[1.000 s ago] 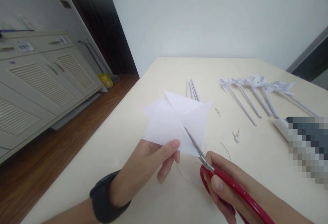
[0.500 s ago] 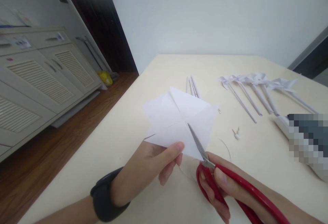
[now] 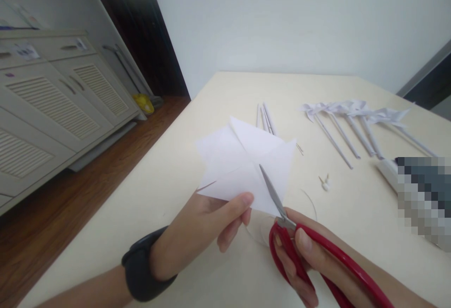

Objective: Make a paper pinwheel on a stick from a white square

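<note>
Head view: the left hand (image 3: 213,218) has a pinching grip on white paper (image 3: 239,174). The right hand (image 3: 319,257) wraps its grip around red-handled scissors (image 3: 286,224).

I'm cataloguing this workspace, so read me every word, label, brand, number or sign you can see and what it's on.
No text is readable.
Left drawer label: too blurred.
Right drawer label: too blurred.
Cabinet-door sticker: too small.
Paper, scissors: no visible lettering.
Pixelated object: obscured.
</note>
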`<action>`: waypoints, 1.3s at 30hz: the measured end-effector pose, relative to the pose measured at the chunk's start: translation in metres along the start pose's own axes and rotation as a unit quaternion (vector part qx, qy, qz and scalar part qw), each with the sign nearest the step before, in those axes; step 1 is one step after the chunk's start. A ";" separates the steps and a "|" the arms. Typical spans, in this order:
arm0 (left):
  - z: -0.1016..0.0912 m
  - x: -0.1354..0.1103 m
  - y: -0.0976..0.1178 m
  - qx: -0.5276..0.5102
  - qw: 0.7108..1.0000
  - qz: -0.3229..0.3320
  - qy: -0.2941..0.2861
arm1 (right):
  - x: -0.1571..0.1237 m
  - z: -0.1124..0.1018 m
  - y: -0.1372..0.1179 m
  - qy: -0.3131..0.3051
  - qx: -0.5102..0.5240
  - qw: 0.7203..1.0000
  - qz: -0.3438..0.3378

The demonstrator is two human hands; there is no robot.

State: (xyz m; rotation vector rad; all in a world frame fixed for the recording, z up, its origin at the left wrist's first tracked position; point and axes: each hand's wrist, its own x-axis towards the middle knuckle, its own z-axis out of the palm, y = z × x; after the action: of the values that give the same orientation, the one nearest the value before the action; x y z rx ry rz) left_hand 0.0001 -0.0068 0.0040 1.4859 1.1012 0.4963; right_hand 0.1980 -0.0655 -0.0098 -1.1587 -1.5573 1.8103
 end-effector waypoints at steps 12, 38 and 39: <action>-0.001 -0.001 -0.002 -0.003 1.000 0.011 -0.013 | 0.001 0.002 -0.009 -0.003 0.036 0.999 0.022; 0.000 -0.001 -0.004 0.012 0.999 0.024 -0.024 | 0.005 0.004 0.003 0.013 0.019 1.000 -0.002; 0.000 -0.001 -0.004 0.013 0.999 0.022 -0.024 | 0.005 0.004 0.002 0.013 0.019 1.000 -0.005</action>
State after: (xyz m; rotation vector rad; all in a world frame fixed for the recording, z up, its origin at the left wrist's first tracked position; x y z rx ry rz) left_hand -0.0013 -0.0080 0.0004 1.5406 1.0427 0.4757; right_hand 0.1925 -0.0644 -0.0130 -1.1504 -1.5044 1.8041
